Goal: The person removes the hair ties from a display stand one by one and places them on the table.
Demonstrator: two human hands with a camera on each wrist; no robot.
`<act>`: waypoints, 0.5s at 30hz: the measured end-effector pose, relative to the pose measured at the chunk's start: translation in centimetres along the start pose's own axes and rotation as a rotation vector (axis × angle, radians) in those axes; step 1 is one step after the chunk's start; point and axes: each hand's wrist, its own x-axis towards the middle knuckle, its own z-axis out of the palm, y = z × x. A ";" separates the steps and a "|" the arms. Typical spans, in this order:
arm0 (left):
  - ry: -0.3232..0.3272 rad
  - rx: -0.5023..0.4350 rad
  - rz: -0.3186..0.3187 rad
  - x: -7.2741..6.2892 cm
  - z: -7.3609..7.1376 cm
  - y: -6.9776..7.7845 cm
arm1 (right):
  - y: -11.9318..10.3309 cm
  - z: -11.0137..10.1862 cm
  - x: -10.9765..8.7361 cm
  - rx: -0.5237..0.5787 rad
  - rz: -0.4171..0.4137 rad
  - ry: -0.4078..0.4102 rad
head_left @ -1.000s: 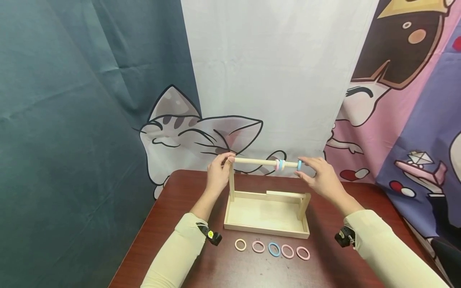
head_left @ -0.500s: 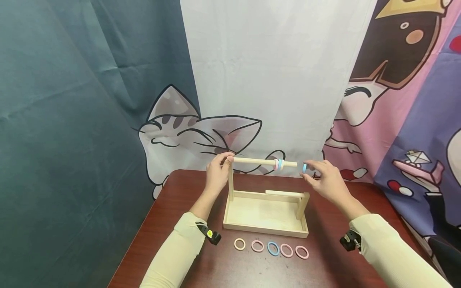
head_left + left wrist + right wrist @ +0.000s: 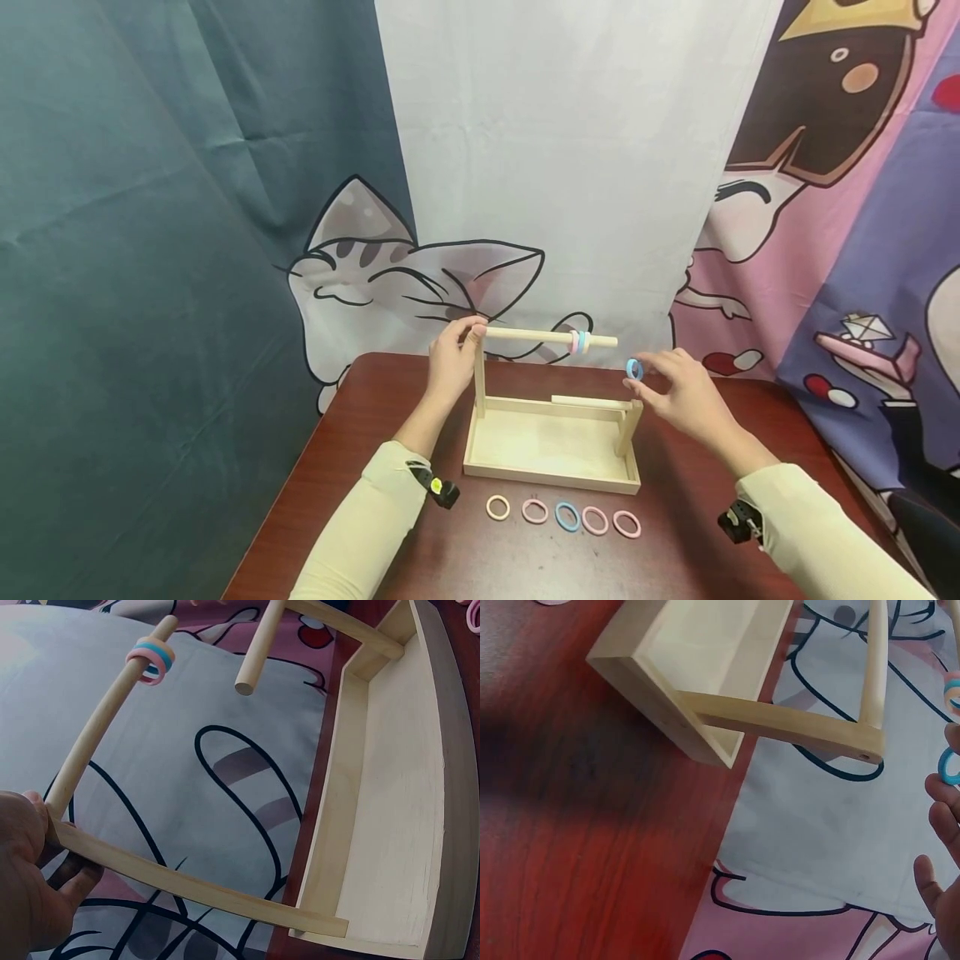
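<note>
"Where was the blue ring (image 3: 631,369)?"
"Pinched in the right hand (image 3: 690,396), above the tabletop (image 3: 375,467), toward its far edge. The left hand (image 3: 453,358) gripped the wooden post's (image 3: 481,383) top."
"Handling?"
"Probably light, stiff, smooth; best held by its outer rim."

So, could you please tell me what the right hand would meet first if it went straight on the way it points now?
The right hand, its blue ring leading, would probably meet the upper rod at its free end, though depth is unclear.
</note>
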 end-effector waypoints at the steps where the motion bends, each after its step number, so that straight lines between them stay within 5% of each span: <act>1: 0.002 0.003 0.002 0.0 0.0 0.0 | -0.1 0.0 -0.1 -0.001 -0.012 0.000; 15: -0.002 0.001 0.009 0.0 0.0 0.1 | -1.4 0.8 -1.3 -0.010 -0.090 -0.034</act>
